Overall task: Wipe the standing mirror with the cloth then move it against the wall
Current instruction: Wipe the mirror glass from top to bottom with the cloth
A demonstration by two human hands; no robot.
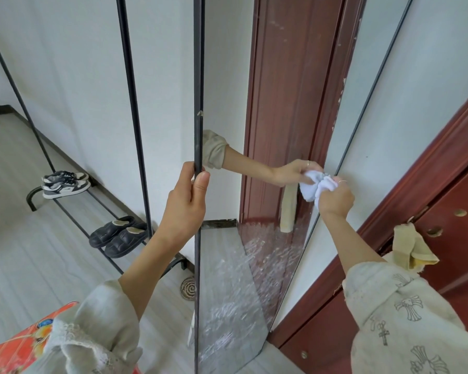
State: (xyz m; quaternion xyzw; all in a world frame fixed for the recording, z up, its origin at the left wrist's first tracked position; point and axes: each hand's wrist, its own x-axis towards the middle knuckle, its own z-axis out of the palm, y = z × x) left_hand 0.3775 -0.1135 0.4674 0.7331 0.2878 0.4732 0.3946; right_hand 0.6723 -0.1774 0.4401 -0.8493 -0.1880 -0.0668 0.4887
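The tall standing mirror [227, 279] with a thin black frame fills the middle of the view, its glass streaked and smeared in the lower half. My left hand [185, 203] grips the mirror's left frame edge at mid height. My right hand [335, 197] holds a bunched white cloth [319, 186] pressed against the glass near the right edge. The mirror reflects my right arm, the cloth and a red-brown door frame.
A black metal rack [130, 76] stands left along the white wall [73, 63], with sneakers [64, 182] and dark slippers [119, 236] on its low shelf. A red-brown door [443, 211] is at right, a beige cloth [411, 247] hanging on it. A floor drain [187, 288] lies by the mirror's foot.
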